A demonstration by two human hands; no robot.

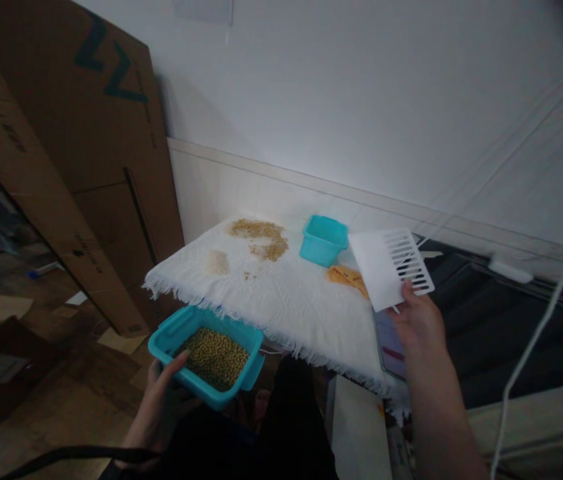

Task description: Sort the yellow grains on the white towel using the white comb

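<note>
My left hand grips the near left side of a teal plastic tub, its thumb over the rim. Many round, tan beans, which look like soybeans, fill part of the tub. It is held at the front edge of a table covered with a fringed white cloth. My right hand is closed on a flat white slotted plastic scraper, raised over the table's right side. Loose beans lie scattered on the cloth, beside a small pale heap of grains.
A second teal tub stands at the back of the table, with an orange cloth in front of it. A tablet-like screen lies at the right edge. A tall cardboard box rises at left; a white cable hangs at right.
</note>
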